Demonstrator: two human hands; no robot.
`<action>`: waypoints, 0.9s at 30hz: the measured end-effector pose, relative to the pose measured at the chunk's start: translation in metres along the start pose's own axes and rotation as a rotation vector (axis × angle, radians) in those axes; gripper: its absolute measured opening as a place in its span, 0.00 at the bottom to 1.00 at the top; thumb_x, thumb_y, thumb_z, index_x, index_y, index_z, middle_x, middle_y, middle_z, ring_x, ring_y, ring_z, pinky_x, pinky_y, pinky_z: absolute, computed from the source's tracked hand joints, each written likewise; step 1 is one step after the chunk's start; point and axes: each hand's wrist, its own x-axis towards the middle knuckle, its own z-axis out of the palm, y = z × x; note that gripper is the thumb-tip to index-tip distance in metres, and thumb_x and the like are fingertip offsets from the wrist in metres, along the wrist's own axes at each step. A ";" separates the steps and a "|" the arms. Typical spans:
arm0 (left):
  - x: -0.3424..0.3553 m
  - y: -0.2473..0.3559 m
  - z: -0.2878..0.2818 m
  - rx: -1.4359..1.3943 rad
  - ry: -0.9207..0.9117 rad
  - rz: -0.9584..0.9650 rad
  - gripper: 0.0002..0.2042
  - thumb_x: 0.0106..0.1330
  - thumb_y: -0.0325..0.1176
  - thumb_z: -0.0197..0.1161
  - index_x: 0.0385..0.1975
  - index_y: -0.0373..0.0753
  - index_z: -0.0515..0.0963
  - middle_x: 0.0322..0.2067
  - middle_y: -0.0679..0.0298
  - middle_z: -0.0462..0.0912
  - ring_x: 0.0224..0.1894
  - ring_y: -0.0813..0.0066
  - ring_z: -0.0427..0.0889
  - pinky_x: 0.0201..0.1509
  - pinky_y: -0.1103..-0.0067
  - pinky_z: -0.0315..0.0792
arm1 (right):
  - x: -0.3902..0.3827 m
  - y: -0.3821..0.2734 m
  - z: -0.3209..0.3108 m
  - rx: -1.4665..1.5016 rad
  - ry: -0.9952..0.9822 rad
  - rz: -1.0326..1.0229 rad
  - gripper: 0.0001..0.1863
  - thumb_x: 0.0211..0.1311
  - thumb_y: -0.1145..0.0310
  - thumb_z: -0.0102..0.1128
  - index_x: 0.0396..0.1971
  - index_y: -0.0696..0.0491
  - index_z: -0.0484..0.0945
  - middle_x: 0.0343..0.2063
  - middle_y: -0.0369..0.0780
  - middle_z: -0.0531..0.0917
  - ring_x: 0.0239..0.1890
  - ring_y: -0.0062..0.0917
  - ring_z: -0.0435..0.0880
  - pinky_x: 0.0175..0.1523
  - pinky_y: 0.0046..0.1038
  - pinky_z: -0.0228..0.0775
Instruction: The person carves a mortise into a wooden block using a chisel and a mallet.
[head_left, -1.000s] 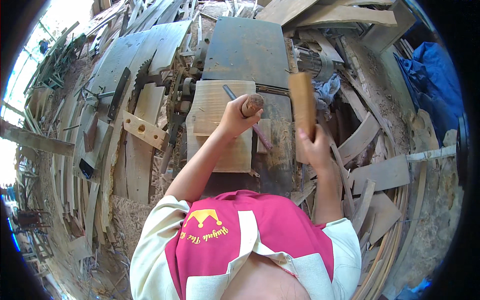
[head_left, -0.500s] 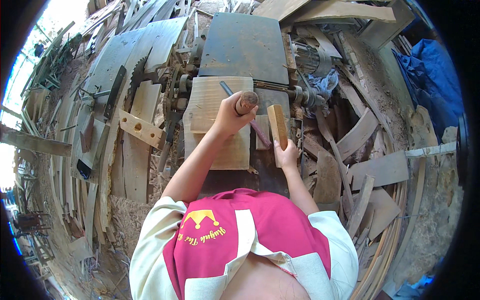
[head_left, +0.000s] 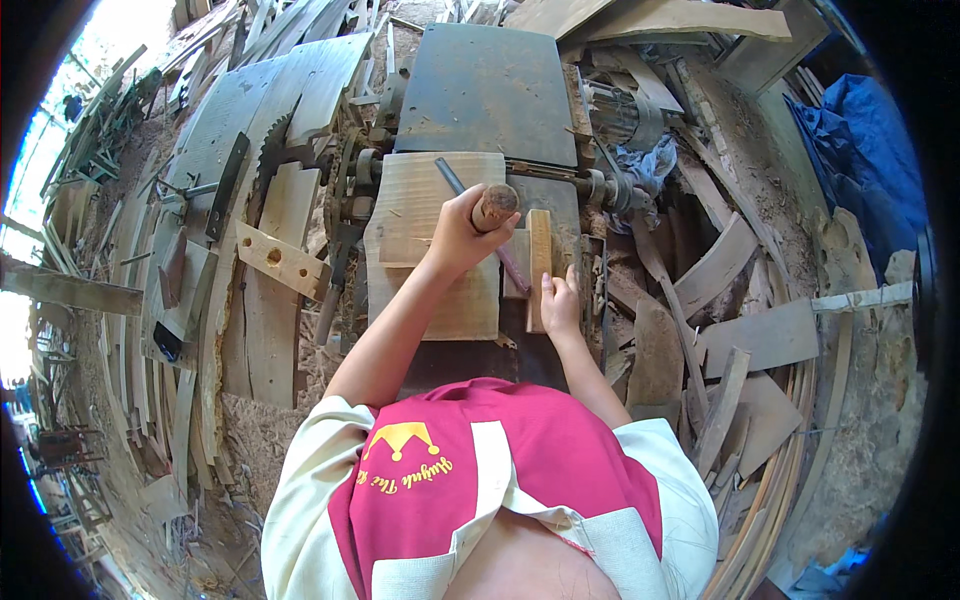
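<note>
My left hand (head_left: 462, 232) is closed around a thick round wooden handle (head_left: 495, 208) with its rough end upward. Under that hand, a dark metal rod (head_left: 449, 176) and a purplish rod (head_left: 512, 268) lie aslant over the pale boards (head_left: 430, 305); whether they join is hidden. An upright-lying yellowish wooden bar (head_left: 539, 240) rests to the right, beside a small block (head_left: 515, 287). My right hand (head_left: 560, 308) is at that bar's lower right, fingers apart and extended, its thumb touching or very near the bar. The boards rest on a metal machine bed (head_left: 480, 90).
A motor (head_left: 615, 112) and shaft are at right of the bed. At left are a toothed saw blade (head_left: 275, 140), a board with holes (head_left: 280, 262) and a plank-topped bench (head_left: 320, 80). Scrap planks (head_left: 715, 260) lie around; a blue tarp (head_left: 840, 150) is at far right.
The wooden bar came down leftward from a raised position in my right hand and now lies beside the boards. My right hand's fingers have loosened from it. My left hand stays in place.
</note>
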 end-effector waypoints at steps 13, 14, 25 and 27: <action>-0.003 0.000 0.001 0.044 -0.045 -0.020 0.11 0.47 0.29 0.67 0.27 0.34 0.73 0.20 0.61 0.75 0.23 0.80 0.70 0.30 0.79 0.69 | 0.039 -0.116 -0.086 0.837 0.029 -0.349 0.31 0.59 0.47 0.49 0.54 0.56 0.65 0.56 0.48 0.66 0.60 0.33 0.62 0.61 0.34 0.53; -0.004 0.000 0.000 0.020 -0.034 -0.014 0.11 0.47 0.29 0.66 0.28 0.34 0.73 0.21 0.61 0.75 0.23 0.81 0.70 0.29 0.79 0.69 | 0.042 -0.132 -0.093 0.792 -0.058 -0.460 0.33 0.56 0.46 0.53 0.55 0.54 0.64 0.56 0.47 0.66 0.60 0.32 0.62 0.61 0.33 0.54; -0.031 -0.060 -0.059 0.479 -0.217 -0.126 0.18 0.49 0.40 0.68 0.34 0.36 0.75 0.33 0.57 0.77 0.41 0.65 0.75 0.47 0.72 0.68 | 0.060 -0.194 -0.064 1.022 -0.335 -0.477 0.07 0.54 0.71 0.59 0.28 0.57 0.72 0.25 0.39 0.80 0.28 0.15 0.77 0.34 0.19 0.68; -0.037 -0.085 -0.085 0.517 -0.068 -0.183 0.20 0.49 0.46 0.66 0.33 0.36 0.76 0.36 0.55 0.76 0.45 0.58 0.72 0.50 0.70 0.65 | 0.055 -0.196 -0.063 1.155 -0.324 -0.443 0.05 0.54 0.76 0.55 0.22 0.56 0.69 0.20 0.38 0.77 0.23 0.16 0.76 0.31 0.20 0.68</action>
